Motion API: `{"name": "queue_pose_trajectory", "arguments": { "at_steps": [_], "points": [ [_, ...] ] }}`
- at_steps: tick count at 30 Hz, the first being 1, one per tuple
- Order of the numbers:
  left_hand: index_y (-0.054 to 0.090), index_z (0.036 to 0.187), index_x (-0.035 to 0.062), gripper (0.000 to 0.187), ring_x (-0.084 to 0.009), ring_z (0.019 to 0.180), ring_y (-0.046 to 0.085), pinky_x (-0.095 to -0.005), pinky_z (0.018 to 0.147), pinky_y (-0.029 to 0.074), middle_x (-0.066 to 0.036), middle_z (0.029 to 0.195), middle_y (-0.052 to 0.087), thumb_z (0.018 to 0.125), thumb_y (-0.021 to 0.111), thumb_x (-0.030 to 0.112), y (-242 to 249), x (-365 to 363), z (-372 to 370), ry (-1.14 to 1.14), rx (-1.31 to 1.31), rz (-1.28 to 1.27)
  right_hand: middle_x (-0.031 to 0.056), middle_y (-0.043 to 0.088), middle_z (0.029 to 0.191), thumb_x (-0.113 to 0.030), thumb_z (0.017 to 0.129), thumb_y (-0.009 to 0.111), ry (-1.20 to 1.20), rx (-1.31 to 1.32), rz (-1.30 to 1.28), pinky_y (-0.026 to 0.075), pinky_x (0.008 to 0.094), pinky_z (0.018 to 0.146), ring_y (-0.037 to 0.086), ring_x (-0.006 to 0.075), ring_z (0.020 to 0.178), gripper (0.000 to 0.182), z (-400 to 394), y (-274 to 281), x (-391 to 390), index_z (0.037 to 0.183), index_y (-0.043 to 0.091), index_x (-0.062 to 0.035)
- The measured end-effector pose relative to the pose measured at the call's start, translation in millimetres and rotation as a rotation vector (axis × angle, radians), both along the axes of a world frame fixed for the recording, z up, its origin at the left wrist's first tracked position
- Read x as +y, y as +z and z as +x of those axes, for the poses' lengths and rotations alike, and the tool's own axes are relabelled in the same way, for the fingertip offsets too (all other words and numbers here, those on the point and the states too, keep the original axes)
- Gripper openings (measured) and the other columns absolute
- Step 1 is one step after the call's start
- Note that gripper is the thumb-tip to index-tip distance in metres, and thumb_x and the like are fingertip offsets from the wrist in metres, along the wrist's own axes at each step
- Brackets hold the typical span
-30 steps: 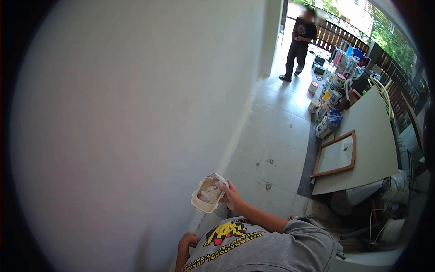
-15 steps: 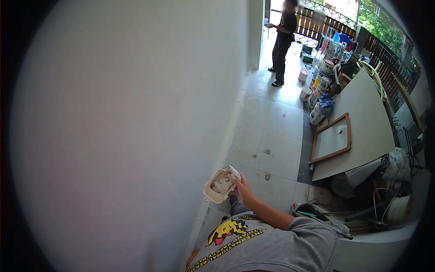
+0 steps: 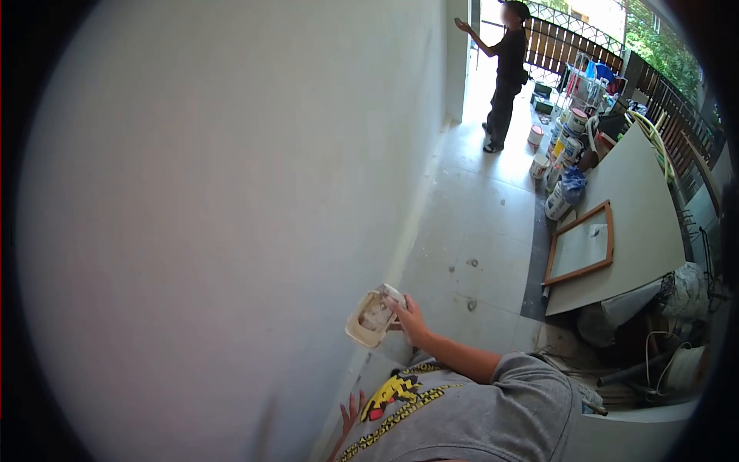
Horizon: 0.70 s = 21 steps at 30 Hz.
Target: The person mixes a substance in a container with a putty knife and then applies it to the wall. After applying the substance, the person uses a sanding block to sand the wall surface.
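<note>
My right hand (image 3: 412, 322) grips a cut-open, cream-coloured plastic tub (image 3: 356, 329) by its right side, with the thumb over the edge. White, paste-like residue (image 3: 376, 316) coats the inside of the tub, and a pale, smeared piece shows at its upper edge beside my thumb. The tub is held up in front of me, close to the pale wall (image 3: 231, 192). Low at the left of my grey shirt (image 3: 477, 408), my left hand (image 3: 352, 408) shows with its fingers spread near the wall, holding nothing.
Another person (image 3: 508, 77) stands farther along the tiled walkway (image 3: 477, 231) with an arm raised toward the wall's end. Paint buckets (image 3: 540, 165) line the right side. A wood-framed pane (image 3: 581, 240) leans on a large board (image 3: 647, 223); clutter and hoses lie below.
My left hand has come into fuller view with its fingers spread. The view has shifted, so the walkway sits farther right. The other person has raised an arm. My right hand still holds the tub.
</note>
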State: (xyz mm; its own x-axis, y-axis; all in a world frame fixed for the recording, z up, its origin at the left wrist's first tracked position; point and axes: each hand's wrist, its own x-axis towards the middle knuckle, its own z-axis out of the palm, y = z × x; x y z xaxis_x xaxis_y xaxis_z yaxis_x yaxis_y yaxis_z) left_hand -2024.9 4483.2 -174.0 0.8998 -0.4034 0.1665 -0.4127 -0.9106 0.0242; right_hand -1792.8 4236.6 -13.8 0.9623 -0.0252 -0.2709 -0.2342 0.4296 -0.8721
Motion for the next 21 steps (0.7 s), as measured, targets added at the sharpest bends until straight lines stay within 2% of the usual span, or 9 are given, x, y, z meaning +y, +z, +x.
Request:
{"name": "queue_pose_trajectory", "arguments": {
  "at_steps": [4,7,10,13,16,18,20,21],
  "points": [
    [0.058,0.14,0.0129,0.051,-0.0343,0.142,0.042,-0.0684,0.107,0.035,-0.02,0.155,0.041,0.093,0.06,0.033,-14.9,5.6,-15.4,0.034,-0.078,0.161,0.009,0.062,0.11,-0.033,0.097,0.066,-0.034,-0.015,-0.061,0.062,0.0436,0.079,0.067,0.0214,0.099,0.039,-2.0,-2.1,2.9,0.121,0.049,-0.0065],
    [0.043,0.151,0.0186,0.057,-0.0358,0.154,0.011,-0.0815,0.107,0.015,-0.012,0.167,0.011,0.098,0.044,0.039,-1.9,10.8,-19.0,0.037,0.003,0.578,0.0089,0.062,0.109,-0.032,0.097,0.066,-0.089,-0.022,-0.107,0.063,0.0393,0.075,0.067,0.0192,0.097,0.038,-4.2,-1.7,8.0,0.12,0.05,-0.0065],
    [0.046,0.149,0.0145,0.056,-0.0345,0.152,0.018,-0.079,0.108,0.019,-0.015,0.165,0.02,0.097,0.046,0.038,22.5,19.2,-9.2,-0.021,0.086,0.261,0.0091,0.062,0.108,-0.032,0.097,0.066,-0.124,0.024,-0.211,0.063,0.0361,0.072,0.067,0.0183,0.095,0.036,-3.3,1.3,10.7,0.119,0.051,-0.0063],
    [0.049,0.146,0.0135,0.056,-0.0347,0.15,0.023,-0.0786,0.108,0.022,-0.015,0.162,0.025,0.096,0.047,0.038,-53.2,41.3,-14.2,0.049,0.052,0.32,0.0091,0.062,0.107,-0.031,0.097,0.065,-0.16,0.074,-0.174,0.062,0.0359,0.071,0.067,0.0182,0.095,0.035,-4.4,10.5,15.0,0.117,0.052,-0.0063],
    [0.052,0.145,0.0161,0.057,-0.0349,0.147,0.031,-0.0775,0.108,0.024,-0.015,0.159,0.031,0.094,0.052,0.041,-82.4,60.7,-30.2,-0.041,-0.014,0.42,0.0094,0.062,0.107,-0.031,0.097,0.066,-0.179,0.086,-0.109,0.062,0.0361,0.071,0.067,0.0189,0.096,0.034,-5.8,8.9,17.4,0.117,0.052,-0.0065],
    [0.053,0.145,0.0186,0.06,-0.0349,0.145,0.035,-0.0764,0.108,0.025,-0.015,0.157,0.034,0.091,0.056,0.043,-107.0,66.2,-45.6,0.158,0.349,-0.29,0.0096,0.062,0.108,-0.031,0.097,0.066,-0.19,0.049,-0.099,0.062,0.0361,0.07,0.067,0.0195,0.095,0.034,-5.7,1.8,18.1,0.117,0.052,-0.0067],
    [0.048,0.149,0.0211,0.068,-0.0352,0.145,0.035,-0.0748,0.109,0.025,-0.013,0.156,0.036,0.087,0.06,0.045,-114.3,66.9,-63.5,0.281,0.48,-0.601,0.0097,0.062,0.109,-0.032,0.097,0.066,-0.186,0.027,-0.091,0.063,0.0368,0.071,0.067,0.0204,0.097,0.035,-3.4,-3.7,14.8,0.118,0.051,-0.0072],
    [0.048,0.149,0.0211,0.068,-0.0352,0.145,0.035,-0.0748,0.109,0.025,-0.013,0.156,0.036,0.087,0.06,0.045,-114.2,64.3,-74.1,0.284,0.492,-0.599,0.0096,0.062,0.11,-0.032,0.097,0.066,-0.172,0.029,-0.082,0.063,0.0374,0.072,0.067,0.021,0.099,0.036,-5.4,-6.1,14.8,0.119,0.051,-0.0077]
  ]
}}
